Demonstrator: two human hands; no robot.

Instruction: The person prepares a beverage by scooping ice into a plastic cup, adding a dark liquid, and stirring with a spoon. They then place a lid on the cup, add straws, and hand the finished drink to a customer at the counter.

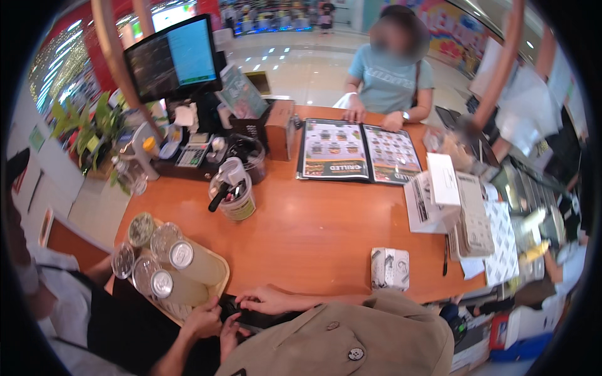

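Note:
My right hand (264,301) reaches left across the counter's near edge, its bent fingers at a small dark thing (231,307) that I cannot make out. Just below it, my left hand (229,337) curls its fingers up by the same dark thing. A co-worker's hand (204,319) is close beside them, next to the near corner of a wooden tray (219,279). On the tray stand several clear cups and two pale drinks with silver lids, one of them a tall can-shaped drink (199,263). A paper-wrapped box (389,268) sits to the right of my hands.
A menu (332,150) lies spread before a customer (392,81) across the counter (307,219). A tub of utensils (235,199), a calculator (192,155) and a monitor (175,59) stand left. Stacked cartons (470,216) and a pen (446,255) lie right.

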